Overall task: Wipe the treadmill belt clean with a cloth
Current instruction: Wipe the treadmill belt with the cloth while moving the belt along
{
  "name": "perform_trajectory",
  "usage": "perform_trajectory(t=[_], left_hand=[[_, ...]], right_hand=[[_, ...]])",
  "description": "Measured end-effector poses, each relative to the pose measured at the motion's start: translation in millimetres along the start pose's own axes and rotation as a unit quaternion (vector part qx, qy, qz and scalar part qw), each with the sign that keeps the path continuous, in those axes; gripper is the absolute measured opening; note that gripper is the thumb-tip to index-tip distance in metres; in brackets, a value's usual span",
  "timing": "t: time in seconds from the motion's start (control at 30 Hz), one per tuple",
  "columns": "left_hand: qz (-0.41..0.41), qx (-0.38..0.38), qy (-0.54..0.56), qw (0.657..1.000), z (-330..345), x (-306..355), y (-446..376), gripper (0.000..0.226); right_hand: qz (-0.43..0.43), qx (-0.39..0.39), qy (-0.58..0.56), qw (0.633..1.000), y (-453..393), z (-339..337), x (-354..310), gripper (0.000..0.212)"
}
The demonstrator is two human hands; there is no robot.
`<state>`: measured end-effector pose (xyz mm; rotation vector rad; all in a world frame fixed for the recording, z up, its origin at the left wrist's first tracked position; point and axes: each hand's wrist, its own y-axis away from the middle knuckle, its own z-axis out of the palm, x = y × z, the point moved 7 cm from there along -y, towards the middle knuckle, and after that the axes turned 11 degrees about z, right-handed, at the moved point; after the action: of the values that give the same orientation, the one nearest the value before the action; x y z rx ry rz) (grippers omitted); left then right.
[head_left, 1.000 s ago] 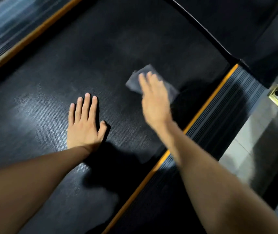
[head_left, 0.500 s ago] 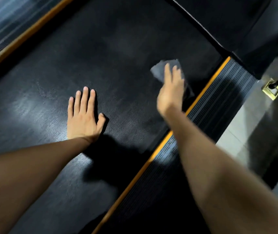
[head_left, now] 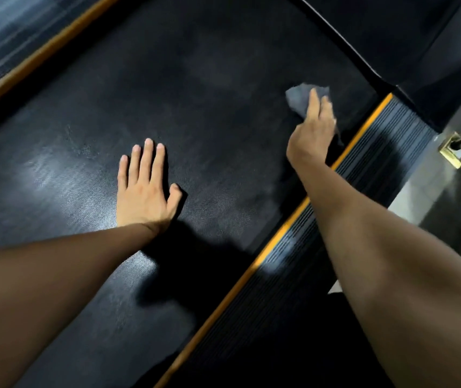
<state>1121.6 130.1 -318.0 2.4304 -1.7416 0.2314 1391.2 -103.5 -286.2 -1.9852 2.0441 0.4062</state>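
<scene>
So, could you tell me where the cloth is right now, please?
The grey cloth lies under the right hand on the treadmill belt, near its orange-edged right side rail.

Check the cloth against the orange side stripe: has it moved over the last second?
Yes. The cloth, under the right hand, slid across the belt toward the orange stripe.

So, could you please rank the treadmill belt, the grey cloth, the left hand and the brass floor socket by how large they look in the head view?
1. Treadmill belt, by far the largest.
2. Left hand, flat on the belt.
3. Grey cloth, partly hidden under the right hand, so its full size is unsure.
4. Brass floor socket, smallest.
</scene>
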Motion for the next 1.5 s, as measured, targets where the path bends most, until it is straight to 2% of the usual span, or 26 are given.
perform_trajectory(t=[0.07,0.13,0.2,0.27,0.37,0.53,0.6,0.67,0.73,0.8,0.9,0.97,1.03,1.1,1.2,1.37,1.43,1.5], left_hand=[[0.002,0.002,-0.001,1.000,0.5,-0.1,1.1,0.081],[0.002,0.006,0.001,1.000,0.2,0.5,1.6,0.082],[0.001,0.012,0.004,1.000,-0.4,0.1,0.5,0.081],[0.001,0.015,0.007,1.000,-0.9,-0.1,0.3,0.081],[0.000,0.012,0.013,1.000,-0.4,0.8,-0.6,0.081],[0.005,0.015,0.003,1.000,0.1,1.2,-0.5,0.081],[0.004,0.012,0.000,1.000,0.2,0.7,-1.4,0.081],[0.000,0.011,0.000,1.000,0.1,-0.8,0.3,0.081],[0.004,0.006,-0.009,1.000,-0.1,0.1,-0.5,0.081],[0.010,0.002,-0.011,1.000,-0.3,-0.4,-1.4,0.081],[0.008,0.001,-0.011,1.000,-1.9,1.1,-1.1,0.080],[0.007,-0.001,-0.003,1.000,-3.2,1.7,-0.7,0.079],[0.010,-0.001,-0.007,1.000,-3.6,2.1,0.7,0.079],[0.007,-0.010,-0.007,1.000,-3.7,2.8,-0.6,0.079],[-0.001,-0.016,-0.007,1.000,-5.0,2.7,-1.2,0.080],[0.004,-0.010,-0.004,1.000,-6.8,3.0,-1.2,0.079],[0.011,0.001,0.009,1.000,-15.3,3.9,3.7,0.078],[-0.020,0.029,0.042,0.998,-24.2,-2.0,21.3,0.075]], right_hand=[[0.017,0.026,-0.038,0.999,29.3,1.3,-5.5,0.069],[-0.009,0.060,-0.049,0.997,94.4,7.3,-19.1,0.068],[-0.058,0.027,-0.034,0.997,161.5,19.8,-32.1,0.077],[-0.099,-0.014,-0.027,0.995,190.0,25.0,-34.6,0.081],[-0.127,-0.006,-0.014,0.992,136.2,24.6,-22.9,0.071],[-0.077,-0.033,0.028,0.996,14.2,6.0,4.4,0.071],[-0.052,-0.005,-0.011,0.999,33.2,6.8,-0.3,0.068],[-0.067,0.019,-0.037,0.997,104.8,16.6,-19.4,0.068],[-0.142,-0.029,-0.024,0.989,188.6,30.6,-41.6,0.070],[-0.203,-0.066,-0.033,0.976,229.0,35.4,-52.9,0.069],[-0.240,-0.053,0.011,0.969,185.3,38.3,-51.0,0.072],[-0.182,-0.034,0.047,0.982,122.4,31.5,-40.5,0.067],[-0.107,-0.053,0.052,0.992,68.5,19.2,-25.7,0.063],[-0.104,-0.071,0.034,0.991,47.9,11.6,-19.7,0.065],[-0.154,-0.053,0.029,0.986,60.7,10.1,-22.2,0.068],[-0.128,-0.049,-0.002,0.991,82.7,10.4,-28.4,0.065],[-0.175,-0.044,-0.016,0.983,115.2,11.2,-36.1,0.060],[-0.230,-0.058,-0.029,0.971,142.3,15.4,-37.9,0.058]])
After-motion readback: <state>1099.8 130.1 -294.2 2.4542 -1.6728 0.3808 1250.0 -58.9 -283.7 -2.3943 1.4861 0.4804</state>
